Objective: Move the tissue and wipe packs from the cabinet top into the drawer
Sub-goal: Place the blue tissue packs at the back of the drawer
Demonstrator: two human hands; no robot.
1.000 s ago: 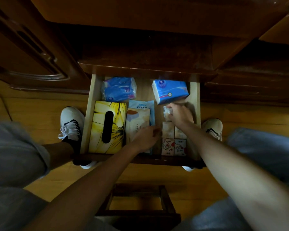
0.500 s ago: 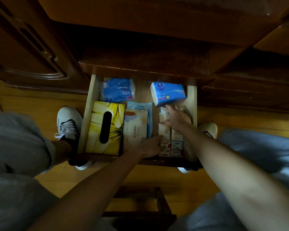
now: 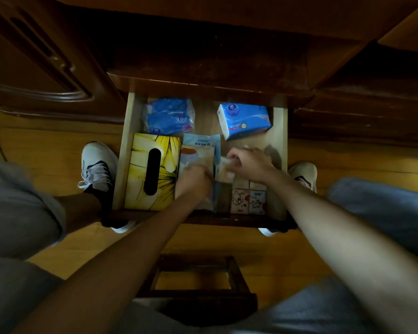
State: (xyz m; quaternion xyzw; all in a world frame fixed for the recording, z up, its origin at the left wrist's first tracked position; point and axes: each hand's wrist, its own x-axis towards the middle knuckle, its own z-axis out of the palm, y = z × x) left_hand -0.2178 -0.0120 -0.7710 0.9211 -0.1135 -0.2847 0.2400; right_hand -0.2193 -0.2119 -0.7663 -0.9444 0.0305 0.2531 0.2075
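Both hands down in the open drawer (image 3: 130, 150), working among the packs.

Dim light, motion blur round both hands, so fingers hard to read. Right hand (image 3: 250, 162) curled round a pale crinkly pack (image 3: 226, 168) at mid-drawer; what kind of pack, can't tell. Left hand (image 3: 194, 182) lies on the beige wipe pack (image 3: 196, 155), fingers bent; whether it grips or just presses, can't tell. Light-blue pack (image 3: 202, 140) mostly hidden under the beige one. Patterned small packs (image 3: 247, 201) near-right, partly covered by right wrist. Yellow tissue box (image 3: 152, 172) fills left side; blue wrapped packs (image 3: 169, 115) far-left, blue-white tissue pack (image 3: 245, 120) far-right, bare drawer floor between them. Shoes & stool (image 3: 196, 280) below, outside drawer.
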